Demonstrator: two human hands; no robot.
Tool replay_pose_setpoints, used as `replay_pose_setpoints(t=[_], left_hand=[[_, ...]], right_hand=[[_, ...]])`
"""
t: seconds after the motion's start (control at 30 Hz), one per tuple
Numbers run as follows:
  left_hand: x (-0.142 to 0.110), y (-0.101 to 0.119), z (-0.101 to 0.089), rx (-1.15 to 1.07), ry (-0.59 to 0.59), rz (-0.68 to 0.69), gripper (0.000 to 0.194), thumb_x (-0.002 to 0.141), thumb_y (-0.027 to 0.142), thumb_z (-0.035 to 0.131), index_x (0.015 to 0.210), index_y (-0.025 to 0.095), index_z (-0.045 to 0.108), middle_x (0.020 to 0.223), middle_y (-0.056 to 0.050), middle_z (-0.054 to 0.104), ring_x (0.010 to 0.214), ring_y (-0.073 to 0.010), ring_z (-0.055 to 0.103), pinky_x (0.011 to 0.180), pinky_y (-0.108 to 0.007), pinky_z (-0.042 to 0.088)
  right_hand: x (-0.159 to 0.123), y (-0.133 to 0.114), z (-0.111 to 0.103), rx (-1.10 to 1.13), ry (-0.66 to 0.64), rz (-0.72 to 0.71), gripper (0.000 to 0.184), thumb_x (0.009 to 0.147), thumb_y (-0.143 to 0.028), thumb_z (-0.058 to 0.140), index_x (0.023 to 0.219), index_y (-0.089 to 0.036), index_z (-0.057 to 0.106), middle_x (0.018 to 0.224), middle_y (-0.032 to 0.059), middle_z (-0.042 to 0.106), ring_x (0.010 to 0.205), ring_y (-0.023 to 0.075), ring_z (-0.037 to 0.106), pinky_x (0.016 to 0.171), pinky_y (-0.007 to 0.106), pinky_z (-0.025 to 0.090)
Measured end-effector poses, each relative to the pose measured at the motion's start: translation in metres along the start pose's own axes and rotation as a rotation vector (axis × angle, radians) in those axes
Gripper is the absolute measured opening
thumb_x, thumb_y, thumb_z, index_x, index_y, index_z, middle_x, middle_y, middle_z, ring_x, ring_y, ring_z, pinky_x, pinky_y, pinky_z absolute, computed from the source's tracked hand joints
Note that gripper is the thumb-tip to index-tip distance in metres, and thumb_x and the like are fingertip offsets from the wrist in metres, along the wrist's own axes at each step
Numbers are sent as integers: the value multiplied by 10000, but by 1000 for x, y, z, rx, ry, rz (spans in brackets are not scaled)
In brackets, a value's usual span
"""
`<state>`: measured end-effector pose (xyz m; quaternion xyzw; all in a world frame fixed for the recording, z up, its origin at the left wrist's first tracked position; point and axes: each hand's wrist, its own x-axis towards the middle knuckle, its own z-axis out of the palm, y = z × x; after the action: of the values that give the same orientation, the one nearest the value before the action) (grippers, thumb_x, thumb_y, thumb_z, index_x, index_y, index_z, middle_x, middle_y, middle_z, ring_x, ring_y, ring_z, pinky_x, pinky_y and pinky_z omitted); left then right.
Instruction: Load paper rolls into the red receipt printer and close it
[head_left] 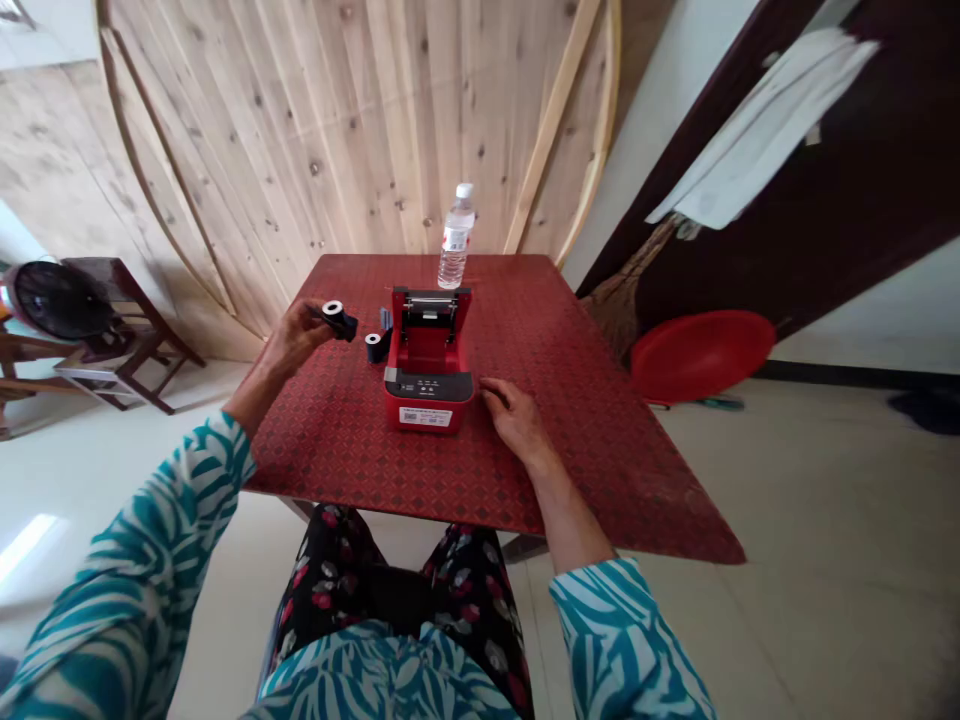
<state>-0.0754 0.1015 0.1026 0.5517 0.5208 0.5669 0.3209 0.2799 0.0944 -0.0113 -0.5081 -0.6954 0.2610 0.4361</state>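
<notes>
My left hand is closed on a small roll with a dark outside and a white ring-shaped end, lifted over the table's left side. A second such roll stands on the table beside the red label printer. The printer's lid is tipped up, and its bay lies exposed with no roll visible inside. Close to the printer's right front corner rests my right hand, fingers loosely bent and holding nothing. Whether its fingertips touch the printer is hard to see.
A water bottle stands behind the printer on the red patterned table. Left of the printer lies a small grey-blue item. Beyond the table are a wooden round panel, a chair with a fan, and a red basin.
</notes>
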Motion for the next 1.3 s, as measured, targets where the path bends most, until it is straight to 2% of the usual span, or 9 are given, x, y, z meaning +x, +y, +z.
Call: replay_pose_setpoints(t=[0.17,0.5,0.67,0.73,0.83,0.9,1.1,1.2,1.3], left_hand=[[3,-77,15,84,25,-70,378,599,251,802,858,181,536,791,-10,691,744,-169,668,752,-322,526],[12,-90,-3,137,-201,-36,390,627,211,681,1012,175,625,976,-77,726,896,-219,688,857,-390,545],[21,-57,-22,310,357,95,301,826,325,537,1066,166,626,985,-69,699,906,-175,649,846,-321,529],[24,-29,-14,469,191,156,334,879,415,518,1078,187,658,1034,-65,701,993,-203,635,899,-326,506],[24,6,16,926,-323,208,418,771,442,686,1102,188,698,1219,-99,667,1214,-311,542,1069,-442,388],[23,16,39,1209,-466,183,515,710,437,743,1146,167,693,1317,-137,612,1292,-370,468,1092,-500,341],[26,6,68,1416,-465,113,374,786,343,639,1100,156,718,1278,-157,628,1238,-359,515,1042,-476,382],[31,5,62,1266,-381,77,335,749,347,665,1021,164,733,1187,-135,667,1155,-342,571,979,-446,431],[37,15,46,943,-217,-65,265,732,381,675,876,164,725,848,-74,688,884,-264,648,754,-346,498]], right_hand=[[-2,1,-1,13,7,38,324,836,-355,497,1041,-221,709,1125,104,739,1071,256,676,997,484,505],[-3,-2,-3,35,11,66,325,842,-370,512,1051,-222,712,1113,102,744,1050,250,684,979,473,518],[-2,-2,-4,28,5,61,316,844,-370,518,1047,-227,712,1113,98,746,1061,253,684,984,480,517],[-2,-1,-3,26,6,52,308,843,-367,519,1043,-232,711,1117,96,745,1064,255,683,987,487,515],[-2,-1,-3,21,5,49,305,845,-360,517,1044,-231,709,1127,101,741,1076,259,679,997,496,509],[-2,-2,-3,20,3,48,303,846,-354,513,1043,-230,707,1123,102,740,1071,257,681,996,496,510],[-2,-5,-3,17,0,27,284,847,-316,502,1035,-238,700,1117,94,740,1072,233,680,998,470,515],[-1,-6,-3,16,-3,21,286,852,-306,495,1039,-230,697,1124,100,738,1079,229,679,999,462,515],[-1,-7,-3,8,-12,23,288,855,-304,492,1042,-226,696,1128,102,738,1087,228,677,1005,458,512]])
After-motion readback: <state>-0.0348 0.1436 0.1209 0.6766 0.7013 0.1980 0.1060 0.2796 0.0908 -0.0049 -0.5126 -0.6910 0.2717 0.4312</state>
